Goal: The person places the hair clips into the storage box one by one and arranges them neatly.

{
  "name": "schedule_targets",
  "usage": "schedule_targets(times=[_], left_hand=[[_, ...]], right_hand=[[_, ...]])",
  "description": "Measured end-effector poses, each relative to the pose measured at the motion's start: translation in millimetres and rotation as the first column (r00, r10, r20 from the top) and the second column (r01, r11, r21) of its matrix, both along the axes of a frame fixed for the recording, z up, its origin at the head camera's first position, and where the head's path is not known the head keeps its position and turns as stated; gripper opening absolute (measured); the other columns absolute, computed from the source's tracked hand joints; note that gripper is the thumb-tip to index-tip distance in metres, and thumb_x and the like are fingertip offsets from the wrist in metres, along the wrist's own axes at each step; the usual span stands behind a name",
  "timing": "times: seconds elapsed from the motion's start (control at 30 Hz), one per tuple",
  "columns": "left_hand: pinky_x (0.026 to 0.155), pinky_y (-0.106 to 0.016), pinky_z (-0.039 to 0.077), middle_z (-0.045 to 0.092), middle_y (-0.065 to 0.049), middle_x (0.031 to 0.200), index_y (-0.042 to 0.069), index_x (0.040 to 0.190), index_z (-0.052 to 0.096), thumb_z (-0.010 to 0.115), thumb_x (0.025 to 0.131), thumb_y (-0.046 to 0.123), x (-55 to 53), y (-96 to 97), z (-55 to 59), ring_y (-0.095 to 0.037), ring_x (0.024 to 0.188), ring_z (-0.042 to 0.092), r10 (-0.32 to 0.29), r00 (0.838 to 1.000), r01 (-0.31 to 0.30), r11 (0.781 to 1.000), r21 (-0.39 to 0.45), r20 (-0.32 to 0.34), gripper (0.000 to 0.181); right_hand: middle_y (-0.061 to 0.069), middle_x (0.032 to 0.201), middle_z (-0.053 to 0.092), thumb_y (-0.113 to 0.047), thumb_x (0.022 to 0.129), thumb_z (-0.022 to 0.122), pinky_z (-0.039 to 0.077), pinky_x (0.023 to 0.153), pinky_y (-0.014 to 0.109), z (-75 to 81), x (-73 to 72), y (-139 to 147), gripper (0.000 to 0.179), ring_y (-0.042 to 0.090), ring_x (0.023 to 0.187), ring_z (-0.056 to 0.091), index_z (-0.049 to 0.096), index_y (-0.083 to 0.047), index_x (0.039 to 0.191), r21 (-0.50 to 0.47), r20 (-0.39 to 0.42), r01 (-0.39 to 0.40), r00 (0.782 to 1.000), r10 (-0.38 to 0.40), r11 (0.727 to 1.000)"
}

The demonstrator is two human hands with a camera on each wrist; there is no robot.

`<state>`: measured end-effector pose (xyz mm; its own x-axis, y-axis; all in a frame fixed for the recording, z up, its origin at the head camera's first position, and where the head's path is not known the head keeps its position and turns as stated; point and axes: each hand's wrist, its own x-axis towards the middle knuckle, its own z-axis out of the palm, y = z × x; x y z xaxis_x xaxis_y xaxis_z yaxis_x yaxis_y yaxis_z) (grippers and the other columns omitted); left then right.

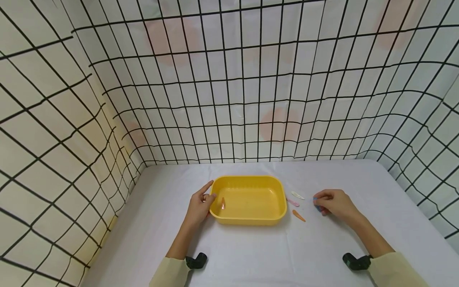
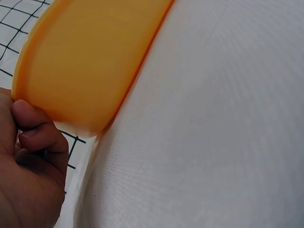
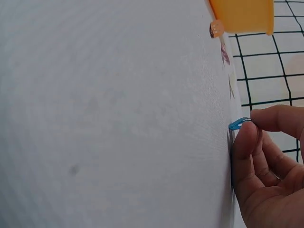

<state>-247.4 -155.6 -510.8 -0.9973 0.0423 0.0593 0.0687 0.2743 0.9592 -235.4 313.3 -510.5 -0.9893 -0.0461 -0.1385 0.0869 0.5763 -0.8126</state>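
Note:
My left hand (image 1: pixel 199 205) grips the left end of a yellow plastic basin (image 1: pixel 251 218), its thumb over the rim. Inside the basin, near that end, lies one small orange hair clip (image 1: pixel 223 203). To the right of the basin, my right hand (image 1: pixel 336 202) pinches a blue snap hair clip (image 3: pixel 237 124) between thumb and forefinger, close over the table. Between that hand and the basin lie a white hair clip (image 1: pixel 297 195), a pink hair clip (image 1: pixel 293 202) and another orange hair clip (image 1: pixel 298 215).
A white cloth covers the table (image 1: pixel 251 255). White walls with a black grid (image 1: pixel 229 99) stand at the back and both sides. Each wrist carries a small black camera, such as the left one (image 1: pixel 196 261).

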Motion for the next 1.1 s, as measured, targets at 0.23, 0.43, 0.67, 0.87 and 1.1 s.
schedule_targets(times=[0.23, 0.43, 0.67, 0.87, 1.1], left_hand=[[0.041, -0.02, 0.037, 0.045, 0.0, 0.059, 0.022, 0.152, 0.053, 0.064, 0.1, 0.017, -0.1, 1.0, -0.9, -0.013, 0.041, 0.039, 0.006, 1.0, -0.006, 1.0, 0.002, 0.005, 0.054], [0.041, -0.02, 0.038, 0.045, 0.0, 0.059, 0.021, 0.153, 0.051, 0.063, 0.1, 0.018, 0.6, 0.5, 0.2, -0.014, 0.041, 0.04, -0.004, 1.0, 0.004, 1.0, 0.009, 0.008, 0.054], [0.042, -0.019, 0.038, 0.045, 0.001, 0.059, 0.021, 0.154, 0.05, 0.064, 0.101, 0.019, 0.2, 0.8, 0.4, -0.013, 0.041, 0.04, -0.007, 1.0, 0.006, 1.0, 0.011, 0.017, 0.055], [0.041, -0.019, 0.037, 0.045, 0.001, 0.059, 0.02, 0.154, 0.05, 0.063, 0.101, 0.019, 0.9, 0.5, 0.9, -0.013, 0.041, 0.039, -0.014, 1.0, 0.014, 1.0, 0.018, 0.008, 0.055], [0.042, -0.019, 0.036, 0.046, 0.0, 0.06, 0.024, 0.153, 0.051, 0.064, 0.101, 0.019, 1.4, 0.3, 1.3, -0.014, 0.042, 0.039, -0.01, 1.0, 0.01, 1.0, 0.025, 0.023, 0.054]], right_hand=[[0.005, 0.08, 0.071, -0.016, 0.099, 0.064, 0.06, 0.064, 0.029, 2.5, 0.7, 1, 0.031, 0.015, 0.068, 0.067, 0.06, 0.009, 0.116, -0.119, 0.044, 0.039, 0.998, -0.034, 0.992], [0.005, 0.08, 0.071, -0.013, 0.098, 0.065, 0.06, 0.064, 0.028, 3.3, 2.3, 7, 0.029, 0.012, 0.066, 0.066, 0.058, 0.009, 0.115, -0.178, 0.044, 0.025, 0.999, -0.018, 0.984], [0.007, 0.085, 0.071, -0.016, 0.099, 0.065, 0.057, 0.062, 0.028, 5.3, 11.4, 10, 0.031, 0.015, 0.068, 0.062, 0.068, 0.007, 0.12, 0.001, -0.014, -0.044, 0.999, 0.044, 0.999], [0.003, 0.081, 0.069, -0.021, 0.096, 0.07, 0.05, 0.059, 0.027, 6.1, 15.9, 12, 0.02, 0.016, 0.066, 0.059, 0.075, -0.004, 0.105, 0.17, -0.062, -0.063, 0.995, 0.074, 0.983], [0.003, 0.088, 0.067, -0.021, 0.094, 0.072, 0.05, 0.058, 0.026, 5.7, 19.1, 11, 0.016, 0.016, 0.074, 0.055, 0.077, -0.007, 0.1, 0.2, -0.072, -0.074, 0.993, 0.09, 0.977]])
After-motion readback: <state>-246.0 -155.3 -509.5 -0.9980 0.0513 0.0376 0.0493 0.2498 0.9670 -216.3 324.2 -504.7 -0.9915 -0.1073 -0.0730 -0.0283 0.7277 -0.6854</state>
